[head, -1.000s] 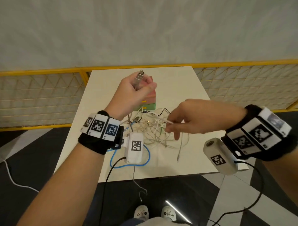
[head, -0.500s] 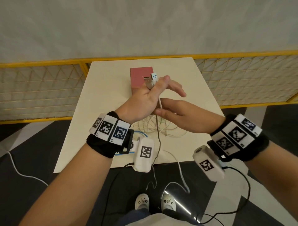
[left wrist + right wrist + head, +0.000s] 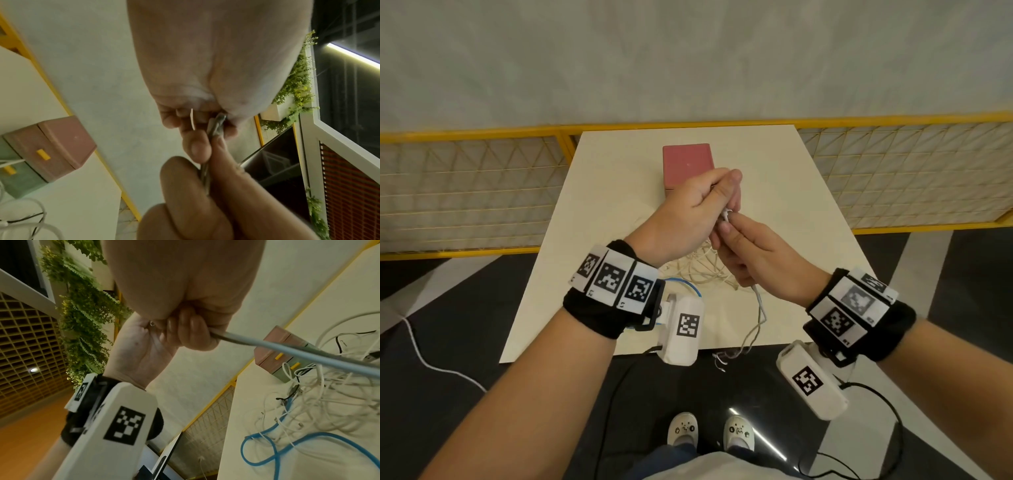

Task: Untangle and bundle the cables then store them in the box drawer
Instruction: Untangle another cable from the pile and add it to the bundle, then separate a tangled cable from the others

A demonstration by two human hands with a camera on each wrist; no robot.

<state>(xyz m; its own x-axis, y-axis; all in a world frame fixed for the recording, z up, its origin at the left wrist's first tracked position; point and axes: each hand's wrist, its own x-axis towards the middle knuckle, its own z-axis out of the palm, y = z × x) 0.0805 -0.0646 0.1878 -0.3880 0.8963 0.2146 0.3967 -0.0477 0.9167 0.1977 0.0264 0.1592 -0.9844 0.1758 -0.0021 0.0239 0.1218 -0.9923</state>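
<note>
Where the two hands meet above the cream table (image 3: 784, 192), most of the grip is hidden by the fingers themselves. The left hand (image 3: 688, 219) is curled into a loose fist, thumb pressed to forefinger, closed around a white cable (image 3: 759, 301); only a small white loop of it peeks out between the two hands. The right hand (image 3: 753, 257) is curled round the same cable just below, and the cord leaves that fist, droops over the near table edge and ends in a blurred tip too small to identify. From the left wrist camera, a grey plug end sits pinched between fingertips (image 3: 198, 146), though which hand's is hard to tell.

Beneath the wrists lies the tangle of cables (image 3: 329, 402) — white loops, a blue cable (image 3: 273, 449) and a thin black one — half covered in the head view. The box of drawers (image 3: 687, 164), pink on top and green below with yellow handles, stands behind the hands, its front hidden from above; the drawers look closed.
</note>
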